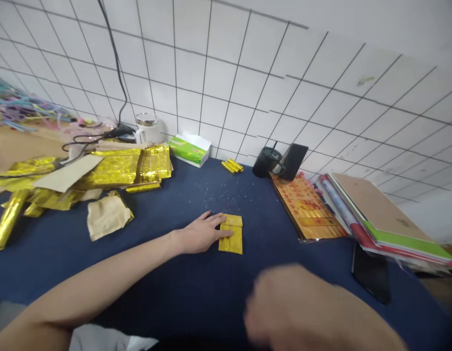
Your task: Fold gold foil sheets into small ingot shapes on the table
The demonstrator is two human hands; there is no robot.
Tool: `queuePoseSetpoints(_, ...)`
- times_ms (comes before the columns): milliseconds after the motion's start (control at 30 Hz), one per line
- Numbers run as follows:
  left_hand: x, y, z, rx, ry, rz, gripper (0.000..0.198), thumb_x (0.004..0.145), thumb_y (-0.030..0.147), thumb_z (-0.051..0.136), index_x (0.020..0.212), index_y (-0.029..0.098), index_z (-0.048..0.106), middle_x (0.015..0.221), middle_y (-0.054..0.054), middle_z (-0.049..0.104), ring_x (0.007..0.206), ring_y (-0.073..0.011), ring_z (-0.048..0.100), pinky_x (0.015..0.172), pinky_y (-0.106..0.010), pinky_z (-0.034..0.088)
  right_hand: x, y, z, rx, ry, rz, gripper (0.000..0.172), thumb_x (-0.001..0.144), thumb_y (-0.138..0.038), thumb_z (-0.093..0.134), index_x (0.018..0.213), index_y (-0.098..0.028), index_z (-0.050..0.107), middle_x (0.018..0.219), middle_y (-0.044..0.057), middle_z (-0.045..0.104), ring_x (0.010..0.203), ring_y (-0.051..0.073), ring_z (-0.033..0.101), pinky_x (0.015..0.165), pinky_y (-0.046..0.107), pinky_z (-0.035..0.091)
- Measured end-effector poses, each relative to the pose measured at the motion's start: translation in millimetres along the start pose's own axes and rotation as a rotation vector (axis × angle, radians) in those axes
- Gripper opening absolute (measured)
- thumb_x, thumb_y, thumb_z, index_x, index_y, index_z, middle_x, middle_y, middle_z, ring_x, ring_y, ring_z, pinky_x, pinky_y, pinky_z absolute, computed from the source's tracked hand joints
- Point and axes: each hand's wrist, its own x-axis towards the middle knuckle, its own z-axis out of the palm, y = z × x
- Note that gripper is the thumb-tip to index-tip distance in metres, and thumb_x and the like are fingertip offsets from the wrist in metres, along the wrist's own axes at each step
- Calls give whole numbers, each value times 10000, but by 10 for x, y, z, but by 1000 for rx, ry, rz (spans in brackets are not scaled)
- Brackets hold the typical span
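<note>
My left hand (199, 233) lies flat on the dark blue tablecloth (167, 278), its fingertips resting on a folded piece of gold foil paper (232, 237). The fingers press on the packet's left edge without closing around it. My right hand (291, 307) is a motion-blurred shape near the bottom edge of the view, holding nothing that I can see. It is well apart from the foil packet. Several small gold foil rolls (231, 165) lie together near the wall, ahead of my hands.
A heap of gold foil sheets (120, 170) and brown paper (107, 215) fills the left side. A tissue box (189, 148), white mug (149, 128), black cup (267, 162), phone (371, 272), orange-gold printed sheets (306, 207) and stacked folders (383, 224) stand nearby against the tiled wall (226, 83).
</note>
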Motion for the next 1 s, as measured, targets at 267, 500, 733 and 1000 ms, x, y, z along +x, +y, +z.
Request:
queuePoseSetpoints(267, -8, 28, -21, 27, 11, 5, 546, 812, 124, 402, 1317, 313, 317, 1413, -79, 295, 1310, -244, 231, 1015, -466, 221, 281, -604, 1005, 1667, -755, 1037, 662, 878, -545, 224, 1389, -127, 186, 1446, 123, 189, 1335, 233, 124, 1055, 521, 128)
queuePoseSetpoints(500, -17, -13, 63, 40, 35, -51, 460, 896, 251, 327, 1349, 180, 279, 1402, -69, 331, 1310, -203, 235, 1055, -419, 140, 196, -859, 880, 1551, -760, 1046, 682, 868, -568, 218, 1400, -149, 135, 1461, 106, 147, 1340, 246, 85, 1046, 559, 61)
queuePoseSetpoints(733, -16, -33, -9, 28, 33, -65, 443, 902, 320, 328, 1333, 219, 320, 1388, -30, 359, 1304, -241, 242, 1036, -487, 151, 269, -640, 904, 1606, -772, 1065, 703, 856, -598, 183, 1394, -146, 171, 1452, 105, 188, 1336, 260, 114, 1033, 582, 73)
queuePoseSetpoints(1000, -26, -7, 16, 19, 23, -81, 477, 895, 319, 353, 1354, 211, 281, 1409, -41, 318, 1309, -255, 227, 1041, -493, 132, 459, -675, 935, 1626, -728, 1069, 762, 843, -616, 194, 1399, -99, 138, 1452, 145, 165, 1339, 248, 94, 1062, 512, 89)
